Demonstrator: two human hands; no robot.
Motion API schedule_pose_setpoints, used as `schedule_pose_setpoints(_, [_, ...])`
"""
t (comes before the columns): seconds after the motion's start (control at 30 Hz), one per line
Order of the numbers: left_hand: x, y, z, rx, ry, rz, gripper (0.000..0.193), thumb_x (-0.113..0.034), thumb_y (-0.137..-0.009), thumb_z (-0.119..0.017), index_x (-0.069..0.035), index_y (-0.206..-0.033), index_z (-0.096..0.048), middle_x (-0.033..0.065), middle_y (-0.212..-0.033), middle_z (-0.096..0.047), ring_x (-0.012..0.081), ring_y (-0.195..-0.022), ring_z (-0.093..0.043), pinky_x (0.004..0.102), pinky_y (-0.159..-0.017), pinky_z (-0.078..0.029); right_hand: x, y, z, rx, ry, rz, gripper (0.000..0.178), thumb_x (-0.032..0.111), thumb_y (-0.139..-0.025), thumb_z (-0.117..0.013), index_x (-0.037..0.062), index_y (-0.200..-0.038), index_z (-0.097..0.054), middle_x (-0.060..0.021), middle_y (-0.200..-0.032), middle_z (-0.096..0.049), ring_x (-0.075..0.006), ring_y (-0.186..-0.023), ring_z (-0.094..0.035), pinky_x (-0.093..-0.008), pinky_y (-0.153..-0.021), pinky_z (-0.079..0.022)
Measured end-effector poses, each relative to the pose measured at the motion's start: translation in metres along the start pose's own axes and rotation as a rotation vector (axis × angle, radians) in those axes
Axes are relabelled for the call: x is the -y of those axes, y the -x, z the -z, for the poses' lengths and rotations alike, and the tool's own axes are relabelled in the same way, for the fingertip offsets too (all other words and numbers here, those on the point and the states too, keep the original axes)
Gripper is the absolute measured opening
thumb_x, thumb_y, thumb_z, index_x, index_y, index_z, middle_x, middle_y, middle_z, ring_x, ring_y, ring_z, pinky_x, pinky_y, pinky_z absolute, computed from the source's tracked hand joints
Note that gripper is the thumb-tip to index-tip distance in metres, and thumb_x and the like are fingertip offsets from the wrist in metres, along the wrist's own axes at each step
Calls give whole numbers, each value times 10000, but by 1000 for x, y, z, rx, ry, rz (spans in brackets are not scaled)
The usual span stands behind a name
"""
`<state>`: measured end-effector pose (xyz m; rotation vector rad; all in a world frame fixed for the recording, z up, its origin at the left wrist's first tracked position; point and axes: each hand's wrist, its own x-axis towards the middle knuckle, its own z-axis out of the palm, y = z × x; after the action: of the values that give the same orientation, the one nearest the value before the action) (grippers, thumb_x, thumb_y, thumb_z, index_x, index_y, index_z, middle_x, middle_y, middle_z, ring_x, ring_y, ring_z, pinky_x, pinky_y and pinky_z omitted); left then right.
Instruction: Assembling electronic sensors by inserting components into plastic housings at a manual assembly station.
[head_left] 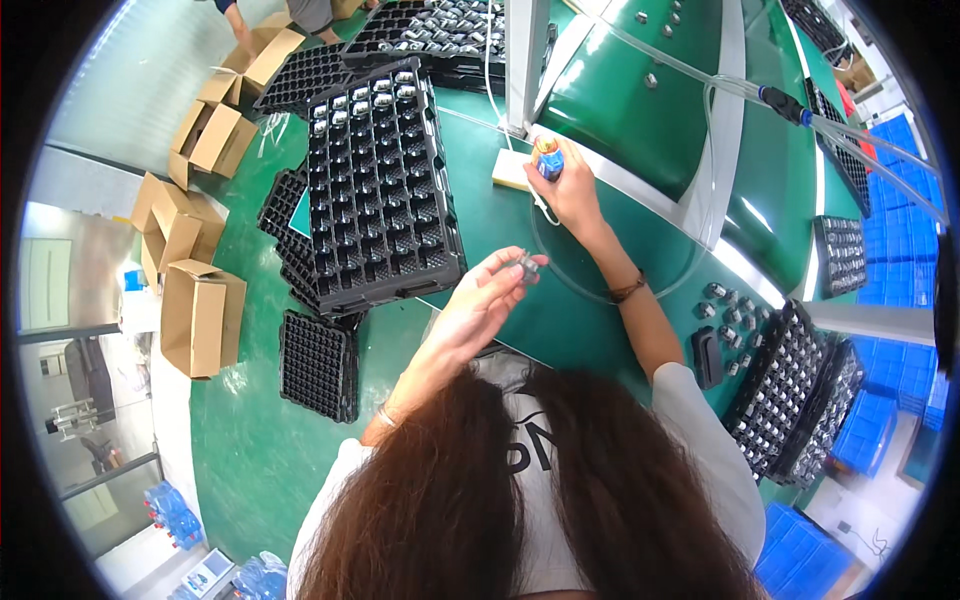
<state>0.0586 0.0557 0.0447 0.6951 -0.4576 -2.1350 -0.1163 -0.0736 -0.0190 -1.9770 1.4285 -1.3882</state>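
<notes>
Between the fingertips of my left hand (481,309) is a small silvery-grey metal part (529,266), held over the green worktable (480,130). My right hand (572,192), farther off and to the right, is wrapped round a small blue-and-orange cylinder (549,160) whose kind I cannot make out. Just beside that hand lies a white pad with a yellowish edge (512,169). Left of my left hand stands a large black compartment tray (375,190), tilted, with several metal parts in its far rows; its other pockets look unfilled.
More black trays (425,30) holding parts stand at the far left, others (780,390) at the right near loose metal parts (738,318). A metal post (521,65) and clear air hoses (740,85) cross the table. Cardboard boxes (203,318) line the left; another person's arm (238,25) shows behind.
</notes>
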Motion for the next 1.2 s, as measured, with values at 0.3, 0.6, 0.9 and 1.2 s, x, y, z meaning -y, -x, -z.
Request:
schedule_pose_setpoints(0.3, [16, 3, 6, -13, 83, 40, 260, -79, -881, -587, -40, -1121, -495, 116, -1179, -524, 122, -964, -537, 205, -833, -448, 9, 1, 13, 64, -21, -6, 579, 222, -656, -798, 7, -1102, -497, -155, -978, -544, -307, -870, -583, -354, -774, -475])
schedule_pose_setpoints(0.6, [21, 5, 7, -35, 95, 76, 260, -62, -882, -564, -51, -1132, -490, 105, -1166, -529, 125, -981, -516, 208, -835, -429, 65, -20, 96, 387, 67, -298, 431, 153, -670, -777, 50, -1024, -553, -47, -856, -515, -114, -632, -441, -241, -569, -394])
schedule_pose_setpoints(0.9, [-62, 36, -53, 259, -624, -744, 137, -185, -798, -434, -50, -798, -460, 71, -814, -464, 162, -681, -441, 270, -581, -394, 220, 49, 160, -534, 43, 824, 441, 612, -867, -391, 238, -1095, -442, -52, -859, -408, -177, -632, -401, -283, -496, -266])
schedule_pose_setpoints(1.2, [-140, 77, -120, 70, -812, -1778, 486, -342, -801, -637, -133, -1210, -478, 21, -789, -512, 151, -693, -434, 246, -563, -353, 246, 50, 166, -458, 122, 827, 490, 522, -901, -396, 249, -1295, -296, -64, -920, -405, -161, -640, -415, -257, -463, -290])
